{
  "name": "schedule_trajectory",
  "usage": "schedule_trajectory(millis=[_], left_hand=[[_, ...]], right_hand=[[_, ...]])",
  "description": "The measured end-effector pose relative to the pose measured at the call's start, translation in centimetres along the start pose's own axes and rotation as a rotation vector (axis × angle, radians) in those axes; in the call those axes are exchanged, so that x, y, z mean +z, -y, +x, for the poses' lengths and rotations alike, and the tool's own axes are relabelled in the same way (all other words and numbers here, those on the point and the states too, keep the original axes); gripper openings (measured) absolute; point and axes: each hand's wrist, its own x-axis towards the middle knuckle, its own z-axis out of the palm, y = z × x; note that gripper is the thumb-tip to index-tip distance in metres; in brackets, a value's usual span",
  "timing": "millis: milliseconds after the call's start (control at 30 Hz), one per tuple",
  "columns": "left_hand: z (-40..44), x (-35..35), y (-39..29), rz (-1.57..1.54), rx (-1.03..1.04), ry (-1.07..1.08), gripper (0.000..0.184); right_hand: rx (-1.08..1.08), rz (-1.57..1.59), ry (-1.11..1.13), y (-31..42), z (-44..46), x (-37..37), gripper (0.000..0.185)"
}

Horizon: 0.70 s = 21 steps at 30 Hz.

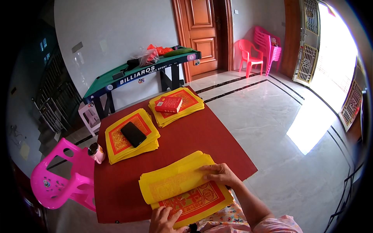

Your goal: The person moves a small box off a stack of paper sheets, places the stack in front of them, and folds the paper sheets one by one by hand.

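Observation:
A stack of yellow paper sheets [171,178] with red printed designs lies at the near edge of the red-brown table [194,136]. Its upper part is curled over, its pale underside showing above a red print. My right hand [220,173] is closed on the right side of the curled sheets. At the near left corner, my left hand [166,219] grips the paper edge, thumb on top; some of its fingertips are hidden. Farther back, one yellow stack [113,152] bears a black phone [133,134], and another stack [192,108] bears a thick red book [168,104].
A pink mug [97,153] stands at the table's left edge, beside a pink plastic chair [58,174]. Behind is a small billiards table [112,79] with plastic bags on it. Pink chairs [267,46] are stacked by the far wall, near an open doorway on the right.

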Motion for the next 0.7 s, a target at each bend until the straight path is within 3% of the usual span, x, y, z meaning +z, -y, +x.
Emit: schedule_trajectory(millis=[67,167,367,700], left_hand=[[0.4,-0.9,-0.7,0.054,0.073,-0.082,0.044],[0.2,0.3,1.1,0.062,0.081,0.028,0.054],[0.1,0.4,1.1,0.056,0.037,0.072,0.055],[0.6,0.6,0.9,0.02,0.015,0.124,0.058]], right_hand=[[-0.012,0.006,-0.007,0.1,-0.1,0.1,0.035],[-0.115,-0.046,-0.034,-0.4,0.0,0.0,0.035],[0.0,0.134,-0.024,0.7,-0.3,0.3,0.033],[0.018,0.094,-0.038,0.7,-0.1,0.2,0.034]])
